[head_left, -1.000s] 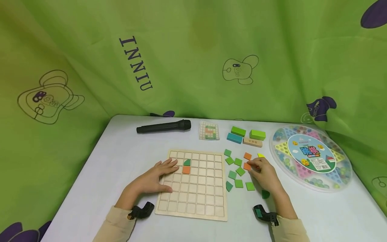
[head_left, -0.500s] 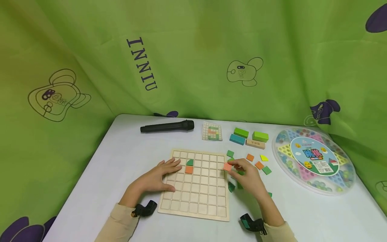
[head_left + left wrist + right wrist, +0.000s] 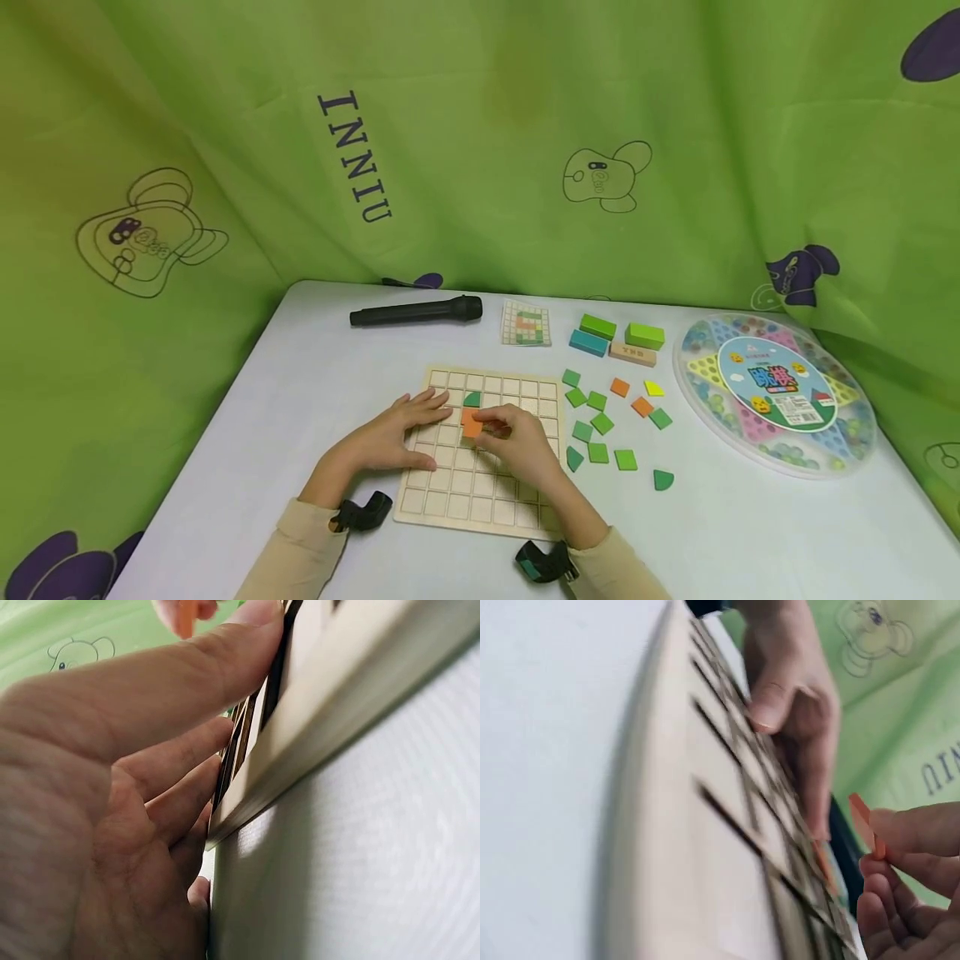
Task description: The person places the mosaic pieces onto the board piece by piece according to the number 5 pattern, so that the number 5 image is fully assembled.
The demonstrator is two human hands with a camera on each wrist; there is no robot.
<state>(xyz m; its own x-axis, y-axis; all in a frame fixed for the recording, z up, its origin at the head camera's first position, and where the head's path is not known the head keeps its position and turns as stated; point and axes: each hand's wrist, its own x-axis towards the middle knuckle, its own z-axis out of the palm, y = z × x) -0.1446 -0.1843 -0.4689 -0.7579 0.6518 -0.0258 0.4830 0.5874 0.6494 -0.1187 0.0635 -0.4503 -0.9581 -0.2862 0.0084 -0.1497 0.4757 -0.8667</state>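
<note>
A wooden grid board (image 3: 420, 504) lies on the white table. My left hand (image 3: 392, 435) rests on its left side with fingers spread, thumb and fingertips over the border and outer squares. My right hand (image 3: 525, 446) pinches an orange square tile (image 3: 864, 821) between thumb and fingers, above the board's upper left part. In the head view this tile overlaps the lower edge of another orange tile (image 3: 468, 414) set in the grid. Just beyond that one sits a green quarter-round tile (image 3: 472, 399), also in a grid square.
Right of the board lie loose green tiles (image 3: 597, 452), two orange ones (image 3: 619, 387) and a yellow one (image 3: 654, 388). Farther back are a black microphone (image 3: 416, 312), a pattern card (image 3: 526, 323) and wooden blocks (image 3: 588, 342). A round marble game box (image 3: 776, 396) lies far right.
My right hand has picked up an orange tile from the loose ones and carried it left over the board, beside the placed orange tile. My left hand has stayed on the board.
</note>
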